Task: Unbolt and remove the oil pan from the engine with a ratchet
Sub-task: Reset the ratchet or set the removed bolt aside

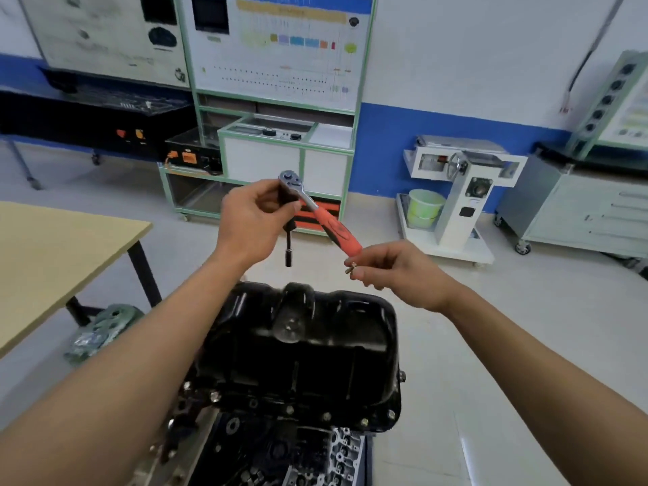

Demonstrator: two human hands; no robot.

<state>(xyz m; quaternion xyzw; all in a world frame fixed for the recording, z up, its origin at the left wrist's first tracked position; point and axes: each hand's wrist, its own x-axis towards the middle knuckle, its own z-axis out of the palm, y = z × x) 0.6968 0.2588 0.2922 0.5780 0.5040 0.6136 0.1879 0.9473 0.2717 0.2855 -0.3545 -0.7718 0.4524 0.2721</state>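
The left hand (252,219) grips the ratchet (315,208) by its head, its socket (288,256) hanging straight down above the far side of the pan (301,349). The right hand (396,271) pinches a loose bolt (350,267) at the handle's tip. The pan sits on the engine (336,457), just below both hands

Open gap between ratchet (333,228) and oil pan (315,349); table (52,257) left
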